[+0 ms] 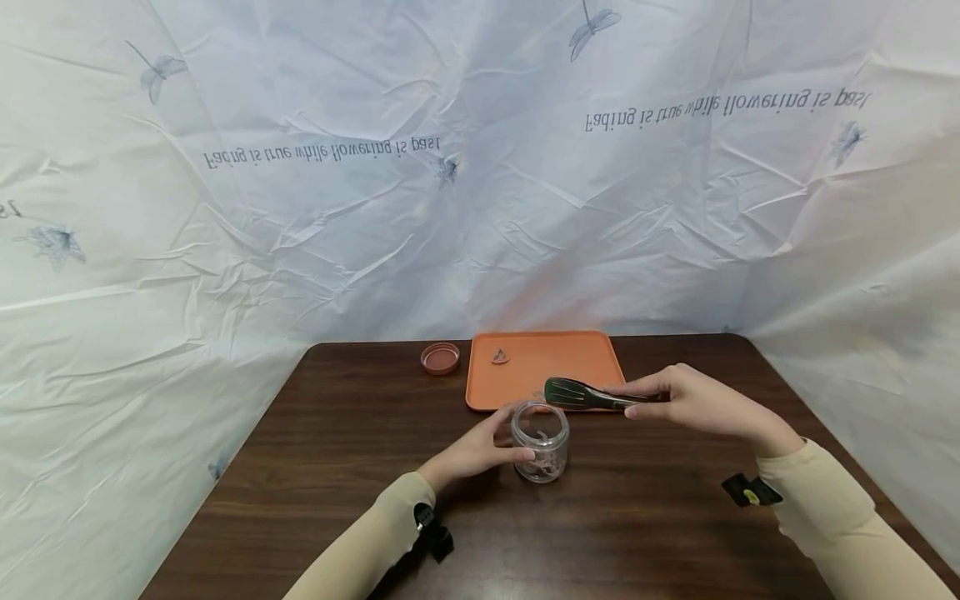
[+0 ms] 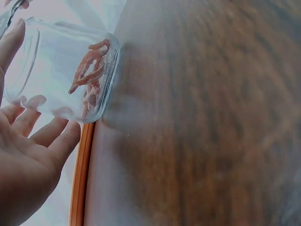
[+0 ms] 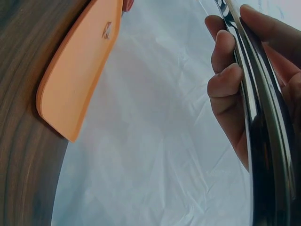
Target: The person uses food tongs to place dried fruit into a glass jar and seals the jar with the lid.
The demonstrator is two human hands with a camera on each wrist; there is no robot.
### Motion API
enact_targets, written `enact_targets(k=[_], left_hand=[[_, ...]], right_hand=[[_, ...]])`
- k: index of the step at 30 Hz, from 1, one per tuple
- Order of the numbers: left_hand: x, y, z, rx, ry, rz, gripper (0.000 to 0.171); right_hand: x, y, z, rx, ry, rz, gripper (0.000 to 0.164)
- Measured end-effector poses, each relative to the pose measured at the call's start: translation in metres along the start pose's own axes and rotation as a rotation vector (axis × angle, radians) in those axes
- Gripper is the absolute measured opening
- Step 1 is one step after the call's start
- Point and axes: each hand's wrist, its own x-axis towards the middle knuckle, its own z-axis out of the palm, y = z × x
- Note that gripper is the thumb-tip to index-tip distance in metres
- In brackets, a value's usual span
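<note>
My left hand (image 1: 480,446) grips a clear jar (image 1: 542,467) from its left side, thumb in front and fingers behind. Several thin reddish-brown strips (image 2: 91,70) lie at the bottom of the jar, whose mouth is uncovered. With my right hand (image 1: 682,400) I hold a pair of tongs (image 3: 256,94) by its metal arms. The dark green slotted head of the tongs (image 1: 573,393) points left, just above and behind the jar's rim. A small pale piece (image 1: 538,396) shows by the tip of the tongs; I cannot tell if they pinch it.
An orange tray (image 1: 555,354) lies at the back of the dark wooden table (image 1: 360,433), with a small piece of strips (image 1: 499,357) on its left part. Left of the tray is a round reddish lid (image 1: 440,358). A white printed sheet (image 1: 510,208) hangs around the table.
</note>
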Motion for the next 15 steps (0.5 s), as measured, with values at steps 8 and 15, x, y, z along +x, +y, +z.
enact_targets(k=[8, 15], left_hand=[[-0.001, 0.000, 0.000, 0.006, 0.005, -0.011, 0.079], [-0.003, 0.002, 0.000, 0.007, 0.017, -0.052, 0.086]], right_hand=[[0.003, 0.000, 0.006, 0.034, -0.051, 0.006, 0.042], [0.007, 0.002, 0.011, 0.036, -0.069, -0.004, 0.041]])
